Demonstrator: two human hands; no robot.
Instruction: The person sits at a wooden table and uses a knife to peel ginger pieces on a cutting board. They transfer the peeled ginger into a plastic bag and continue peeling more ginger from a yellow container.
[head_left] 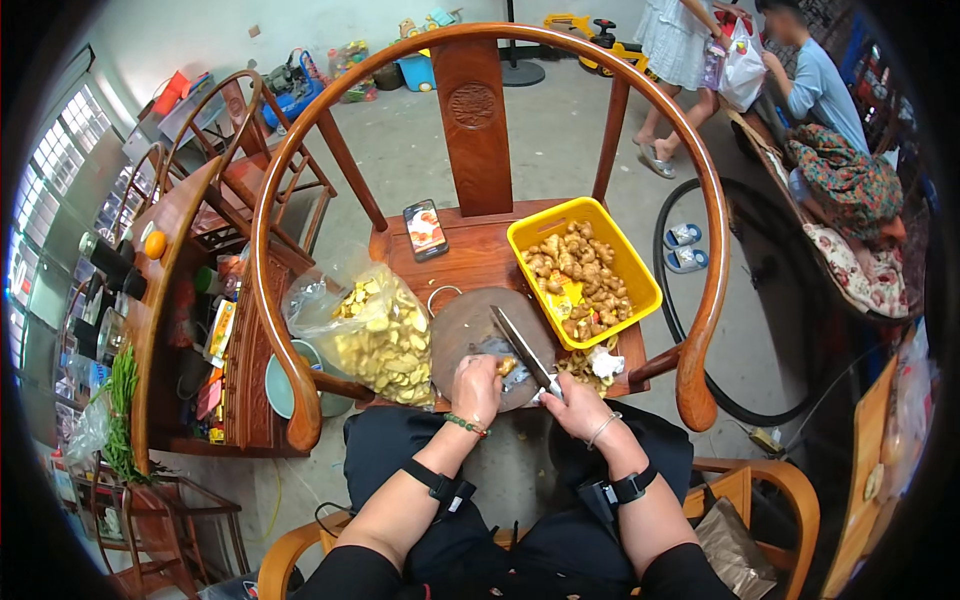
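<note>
My left hand [474, 390] is closed round a small piece of ginger [506, 366], pressing it on a round wooden chopping board [455, 330]. In my right hand [577, 404] is the white handle of a knife [522, 342], its blade slanting up and left over the board, right beside the ginger. A clear plastic bag of sliced ginger [388, 345] stands left of the board. To the right, a yellow basket [640, 296] holds several whole ginger roots [583, 268]. Peelings [574, 366] and a crumpled white tissue [606, 361] lie below the basket.
Everything rests on the seat of a wooden armchair [475, 120], whose curved rail rings the work. A phone [426, 230] lies behind the board. Left stands a wooden table [165, 250]; a pale bowl [292, 380] sits lower. Two people, a black hose [665, 290] and slippers [685, 248] are at right.
</note>
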